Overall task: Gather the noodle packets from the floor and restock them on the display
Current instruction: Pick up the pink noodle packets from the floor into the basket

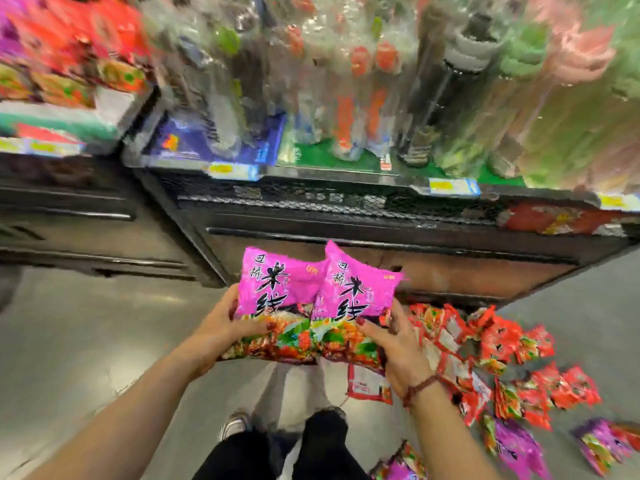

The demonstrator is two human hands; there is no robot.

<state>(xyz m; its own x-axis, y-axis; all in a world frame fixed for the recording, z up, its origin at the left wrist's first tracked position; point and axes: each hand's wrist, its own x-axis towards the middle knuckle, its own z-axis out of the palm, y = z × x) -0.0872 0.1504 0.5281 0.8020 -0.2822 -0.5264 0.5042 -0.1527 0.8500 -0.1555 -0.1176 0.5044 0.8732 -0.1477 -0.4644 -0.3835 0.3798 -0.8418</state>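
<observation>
I hold two pink noodle packets side by side in front of me, above the floor. My left hand [221, 327] grips the left pink packet [277, 289] at its left edge. The right pink packet [356, 292] is gripped by my right hand [391, 341], thumb on its front. A heap of red noodle packets [491, 355] lies on the grey floor to my right. More pink packets [516, 448] lie at the lower right. The display shelf [311, 199] stands straight ahead.
The shelves hold blurred bottles [346, 98] and wrapped goods, with red and orange packets [62, 64] on the upper left shelf. A dark mesh panel runs under the shelf edge. My legs and shoes [235, 424] are below the packets. Bare grey floor [86, 341] spreads left.
</observation>
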